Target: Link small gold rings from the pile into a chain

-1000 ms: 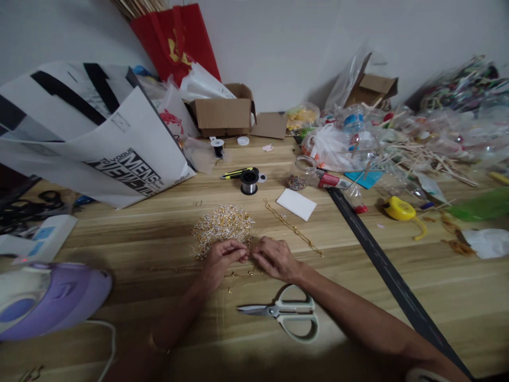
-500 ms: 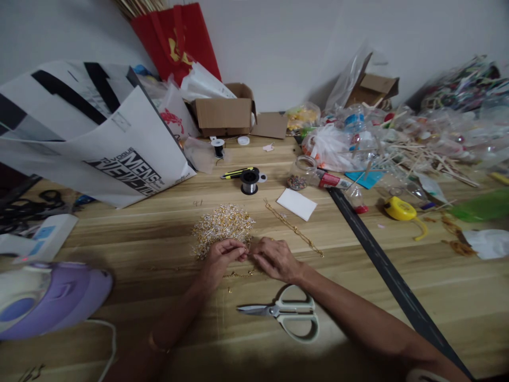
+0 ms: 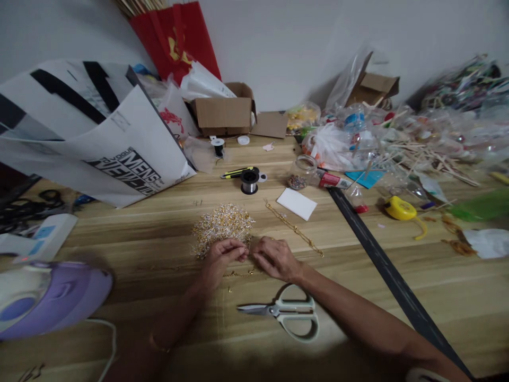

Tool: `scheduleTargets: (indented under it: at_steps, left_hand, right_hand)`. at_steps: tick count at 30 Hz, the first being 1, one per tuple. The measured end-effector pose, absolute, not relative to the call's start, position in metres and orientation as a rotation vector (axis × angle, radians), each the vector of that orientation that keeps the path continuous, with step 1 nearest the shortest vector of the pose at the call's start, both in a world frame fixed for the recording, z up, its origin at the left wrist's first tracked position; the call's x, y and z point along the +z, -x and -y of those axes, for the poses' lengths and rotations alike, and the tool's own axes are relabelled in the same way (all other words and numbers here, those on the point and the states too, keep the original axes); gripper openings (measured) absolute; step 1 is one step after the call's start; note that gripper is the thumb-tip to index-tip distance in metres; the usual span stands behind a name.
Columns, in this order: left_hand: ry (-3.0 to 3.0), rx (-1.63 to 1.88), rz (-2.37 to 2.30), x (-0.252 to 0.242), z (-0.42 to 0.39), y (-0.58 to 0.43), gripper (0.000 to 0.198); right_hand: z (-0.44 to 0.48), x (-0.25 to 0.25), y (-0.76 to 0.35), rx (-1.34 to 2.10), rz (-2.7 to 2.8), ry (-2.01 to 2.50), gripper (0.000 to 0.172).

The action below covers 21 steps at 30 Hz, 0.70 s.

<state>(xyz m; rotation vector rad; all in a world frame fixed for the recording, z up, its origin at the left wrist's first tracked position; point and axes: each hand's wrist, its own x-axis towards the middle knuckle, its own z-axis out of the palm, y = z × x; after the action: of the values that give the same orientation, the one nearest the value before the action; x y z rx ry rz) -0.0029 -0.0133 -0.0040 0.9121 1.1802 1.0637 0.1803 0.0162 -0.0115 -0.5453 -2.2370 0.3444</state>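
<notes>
Close together at the middle of the table, my left hand [image 3: 225, 257] and my right hand [image 3: 276, 258] both have thumb and fingers pinched. What they grip is too small to make out; a thin strand shows at the left fingertips. Just behind my left hand lies a heap of gold and silver beaded pieces [image 3: 222, 223]. A short gold chain [image 3: 238, 274] is on the wood just below the hands, with a tiny gold piece [image 3: 229, 289] nearby. Beyond my right hand stretches a longer gold chain [image 3: 295, 229]. Scissors with pale handles [image 3: 278, 310] lie in front, blades slightly parted, pointing left.
Behind the heap are a wire spool [image 3: 249, 182], a yellow-black cutter [image 3: 236, 173], a white card [image 3: 297, 203] and a bead jar [image 3: 302, 172]. A purple appliance [image 3: 75, 297] stands left. A tape measure [image 3: 400, 208] and plastic clutter [image 3: 417, 138] are right.
My right fingertips have shifted very slightly away from the left ones. Everything on the table stays where it was.
</notes>
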Motion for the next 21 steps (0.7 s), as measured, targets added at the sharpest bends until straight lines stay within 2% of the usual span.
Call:
scheduleTargets:
  at_steps: [21]
  left_hand:
    - [-0.962,1.064,-1.194,-0.0022,0.0137,0.0025,0.017]
  right_hand:
    - [-0.0155,-0.0136,-0.1806,0.358,2.261,0.538,0.005]
